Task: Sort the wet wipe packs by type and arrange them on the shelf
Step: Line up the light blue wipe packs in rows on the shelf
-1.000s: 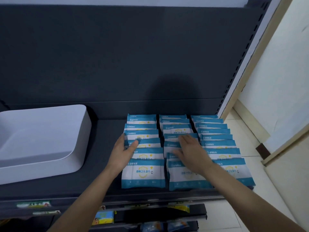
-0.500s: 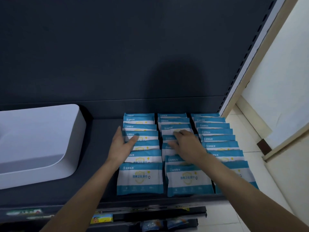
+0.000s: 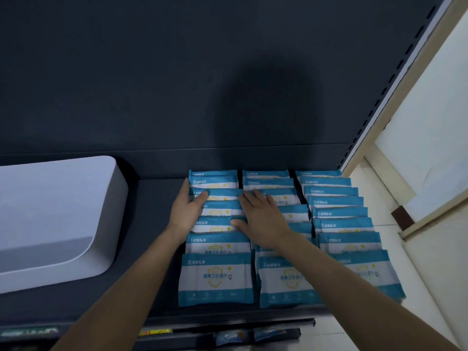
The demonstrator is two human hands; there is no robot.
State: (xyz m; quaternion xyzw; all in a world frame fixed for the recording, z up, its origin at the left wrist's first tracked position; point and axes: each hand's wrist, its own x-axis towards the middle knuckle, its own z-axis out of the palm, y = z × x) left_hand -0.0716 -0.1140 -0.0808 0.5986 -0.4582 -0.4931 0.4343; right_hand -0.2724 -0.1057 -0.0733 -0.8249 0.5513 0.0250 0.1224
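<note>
The left hand (image 3: pixel 187 211) lies open against the left side of the left column (image 3: pixel 215 277) of packs, fingers straight along the edge and thumb resting on top of one pack. The right hand (image 3: pixel 264 219) is flat and spread on the middle column (image 3: pixel 281 282), fingers pointing to the back, thumb reaching toward the left column. Neither hand grips anything. The blue-and-white packs lie in three overlapping columns running front to back on the dark shelf (image 3: pixel 157 224), the right column (image 3: pixel 339 214) untouched at the shelf's right end. Well to the left on the same shelf sits a white bin (image 3: pixel 58 211). Below the front edge, a lower shelf (image 3: pixel 266 323) shows a few more packs, too dim to read
</note>
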